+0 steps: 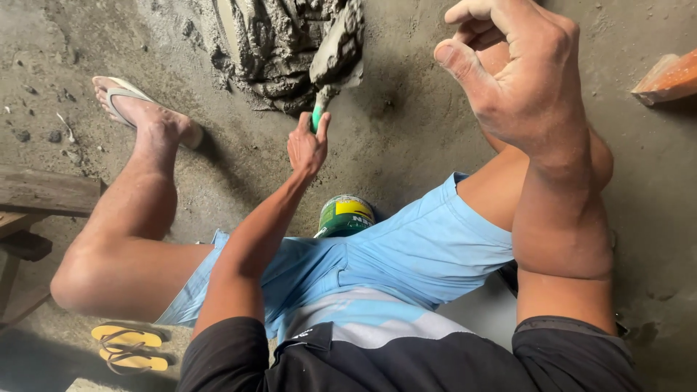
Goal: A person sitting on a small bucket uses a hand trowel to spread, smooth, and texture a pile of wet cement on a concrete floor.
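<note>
My left hand (307,147) reaches forward between my knees and grips the green handle of a trowel (335,49). The trowel blade carries a lump of wet grey mortar and sits at the edge of a mortar pile (270,45) on the ground. My right hand (514,81) is raised close to the camera above my right knee. Its fingers are loosely bent, the thumb stands apart, and it holds nothing. A green and yellow can (345,215) stands on the ground between my thighs, partly hidden by my blue shorts.
My left foot in a pale sandal (125,99) rests on the sandy concrete floor. A brick (669,77) lies at the right edge. Wooden planks (42,193) stand at the left, and a pair of yellow flip-flops (129,347) lies at the lower left.
</note>
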